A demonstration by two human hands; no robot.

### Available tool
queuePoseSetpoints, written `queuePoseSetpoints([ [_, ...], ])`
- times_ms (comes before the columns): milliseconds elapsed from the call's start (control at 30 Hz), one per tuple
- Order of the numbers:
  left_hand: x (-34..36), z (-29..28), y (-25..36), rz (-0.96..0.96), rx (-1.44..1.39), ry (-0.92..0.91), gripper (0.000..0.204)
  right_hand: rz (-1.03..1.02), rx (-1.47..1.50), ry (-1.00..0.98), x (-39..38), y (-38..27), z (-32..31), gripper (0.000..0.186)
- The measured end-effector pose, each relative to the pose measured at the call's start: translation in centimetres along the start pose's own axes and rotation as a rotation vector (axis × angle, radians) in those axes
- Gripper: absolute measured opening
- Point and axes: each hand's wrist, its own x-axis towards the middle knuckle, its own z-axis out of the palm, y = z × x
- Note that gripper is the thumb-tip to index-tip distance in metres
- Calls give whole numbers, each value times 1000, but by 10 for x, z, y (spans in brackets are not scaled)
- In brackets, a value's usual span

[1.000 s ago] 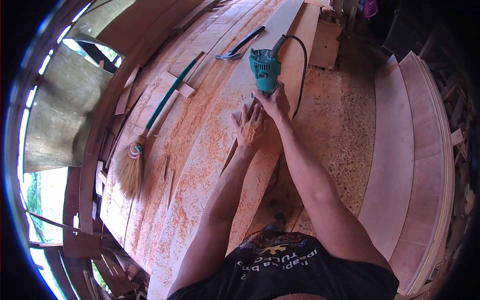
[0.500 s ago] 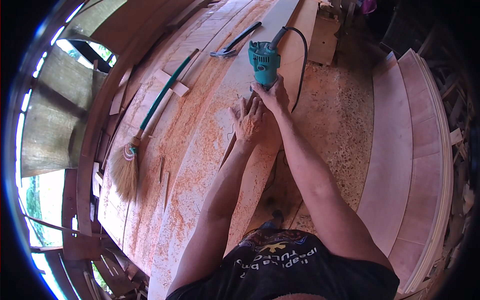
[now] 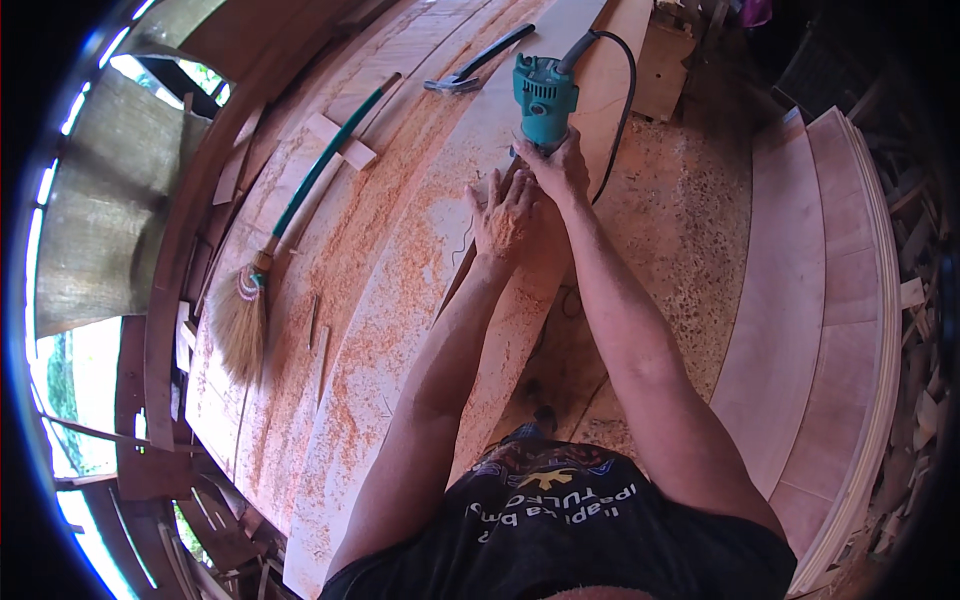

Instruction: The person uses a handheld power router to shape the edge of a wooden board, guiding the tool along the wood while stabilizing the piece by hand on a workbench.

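My right hand [image 3: 558, 165] grips the lower body of a teal handheld trim router [image 3: 545, 100], whose black cord loops off to the right. Just behind it, my left hand [image 3: 503, 220] lies with fingers spread on a long narrow wooden strip [image 3: 456, 283] that rests on a pale board [image 3: 350, 430] strewn with reddish shavings. The router's base and bit are hidden by my fingers. A claw hammer [image 3: 462, 78] lies left of the router.
A straw broom [image 3: 240, 320] with a teal handle lies at left beside loose wood pieces [image 3: 355, 152]. A curved stack of plywood sheets [image 3: 775, 290] is at right, with scrap wood behind. A speckled, dusty surface [image 3: 680, 240] lies between. An open-sided wall stands at far left.
The view has shifted slightly. The router and both my hands have crept a little farther away from me along the board, with the same grip and spread fingers.
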Motion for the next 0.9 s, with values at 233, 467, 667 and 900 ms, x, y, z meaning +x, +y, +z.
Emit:
queuePoseSetpoints([
  [233, 5, -6, 8, -10, -52, 17, 47, -12, -28, -11, 10, 5, 0, 88],
  [467, 10, 0, 7, -6, -3, 46, 45, -92, -5, -4, 19, 9, -1, 90],
  [667, 8, 4, 5, -26, -1, 72, 42, 7, 278, -222, 16, -3, -9, 78],
  [900, 10, 0, 9, -44, 14, 64, 45, 12, 374, -257, 20, -2, -9, 75],
])
